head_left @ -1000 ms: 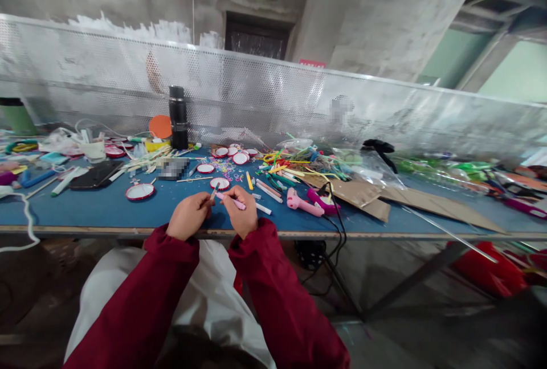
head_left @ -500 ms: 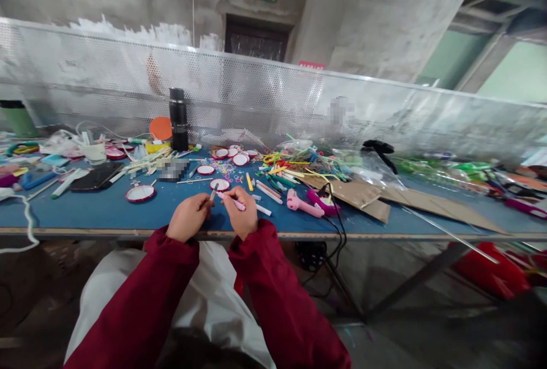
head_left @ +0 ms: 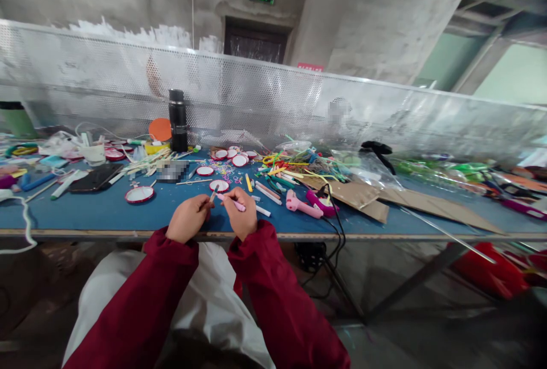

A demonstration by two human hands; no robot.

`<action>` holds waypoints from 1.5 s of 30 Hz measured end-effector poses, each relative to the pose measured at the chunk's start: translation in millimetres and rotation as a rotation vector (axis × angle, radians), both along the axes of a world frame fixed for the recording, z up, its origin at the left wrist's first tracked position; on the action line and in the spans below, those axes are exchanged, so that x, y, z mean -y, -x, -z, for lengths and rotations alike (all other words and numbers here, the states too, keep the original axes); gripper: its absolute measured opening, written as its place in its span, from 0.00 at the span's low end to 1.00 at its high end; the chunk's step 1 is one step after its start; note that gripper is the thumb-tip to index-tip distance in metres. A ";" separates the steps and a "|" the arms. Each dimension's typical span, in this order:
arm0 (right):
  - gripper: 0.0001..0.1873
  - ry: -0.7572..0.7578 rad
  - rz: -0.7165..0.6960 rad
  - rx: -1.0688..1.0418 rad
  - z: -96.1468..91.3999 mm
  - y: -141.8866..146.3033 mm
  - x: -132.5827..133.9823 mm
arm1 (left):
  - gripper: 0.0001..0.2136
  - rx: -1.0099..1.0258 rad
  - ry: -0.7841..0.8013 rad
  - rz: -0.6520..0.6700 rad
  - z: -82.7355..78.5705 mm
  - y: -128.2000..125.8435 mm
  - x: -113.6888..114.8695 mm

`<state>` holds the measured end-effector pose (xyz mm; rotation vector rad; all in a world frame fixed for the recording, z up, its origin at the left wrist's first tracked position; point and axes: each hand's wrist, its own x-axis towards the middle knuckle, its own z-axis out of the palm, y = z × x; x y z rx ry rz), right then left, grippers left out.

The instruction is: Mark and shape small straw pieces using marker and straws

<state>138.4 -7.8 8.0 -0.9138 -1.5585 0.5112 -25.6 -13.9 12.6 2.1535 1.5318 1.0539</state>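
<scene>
My left hand (head_left: pixel 187 218) is closed, pinching a short thin stick (head_left: pixel 214 193) that points up and away and looks darker at its tip. Held in the closed fingers of my right hand (head_left: pixel 243 216) is a lilac marker pen (head_left: pixel 238 206), its far end close to the stick; I cannot tell if they touch. Just beyond both hands lies a round white disc with a red rim (head_left: pixel 220 184), partly hidden by the fingers. Similar discs lie to the left (head_left: pixel 139 194) and farther back (head_left: pixel 204 171). White and pale markers (head_left: pixel 262 210) rest right of my right hand.
A pink glue gun (head_left: pixel 301 205) with black cables lies on the right, beside flat cardboard (head_left: pixel 350 191). A black bottle (head_left: pixel 178 121), a phone (head_left: pixel 96 177) and wooden sticks (head_left: pixel 141 165) stand or lie left. Coloured pipe cleaners (head_left: pixel 294 161) are heaped behind. A perforated metal screen (head_left: pixel 265 95) closes the back.
Both hands stay almost in place, still holding the stick and the marker. The stick's tip looks darker now; the camera view has shifted very slightly.
</scene>
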 end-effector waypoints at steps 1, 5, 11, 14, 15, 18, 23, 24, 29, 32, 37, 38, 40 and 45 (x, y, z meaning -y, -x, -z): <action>0.10 0.000 0.002 -0.003 -0.2 0.0 0.2 | 0.14 0.001 0.001 -0.001 -0.2 -0.2 0.4; 0.09 -0.001 -0.012 -0.001 -1.1 0.4 1.0 | 0.15 -0.003 0.004 -0.007 -0.7 -0.7 1.6; 0.10 -0.001 0.003 -0.012 -0.9 0.6 0.5 | 0.15 -0.005 0.004 -0.008 -1.0 -0.6 1.2; 0.10 -0.003 -0.003 -0.011 -0.2 0.6 -0.1 | 0.15 -0.009 0.003 -0.007 -1.6 -0.6 1.4; 0.10 -0.003 -0.002 -0.013 -0.1 0.5 -0.2 | 0.15 -0.010 0.004 -0.006 -1.8 -0.8 1.4; 0.10 -0.002 0.002 -0.018 0.0 0.3 0.0 | 0.15 -0.011 0.005 -0.004 -2.2 -1.1 1.5; 0.10 0.001 0.001 -0.012 -1.4 0.1 1.5 | 0.15 -0.016 0.005 -0.005 -1.4 -0.7 1.4; 0.10 0.002 0.003 -0.012 -1.7 0.1 1.9 | 0.15 -0.017 0.006 -0.005 -1.2 -0.6 1.3; 0.10 0.003 -0.009 -0.003 -3.2 0.5 3.1 | 0.15 -0.015 0.008 -0.002 -1.6 -0.4 1.0; 0.10 0.001 -0.015 0.002 -3.7 0.3 3.8 | 0.15 -0.017 0.012 0.000 -2.3 -0.6 1.3; 0.10 -0.002 -0.006 -0.004 -2.7 0.1 3.3 | 0.14 -0.011 0.009 0.001 -2.6 -0.8 2.2; 0.10 -0.003 -0.011 -0.001 -2.4 0.1 3.1 | 0.14 -0.011 0.011 0.001 -2.6 -0.8 2.4; 0.10 -0.003 -0.017 0.005 -2.1 0.1 2.8 | 0.14 -0.013 0.014 0.000 -2.5 -0.8 2.5; 0.10 -0.001 -0.007 0.000 -3.2 0.1 3.4 | 0.15 -0.019 0.015 -0.003 -2.4 -0.9 2.8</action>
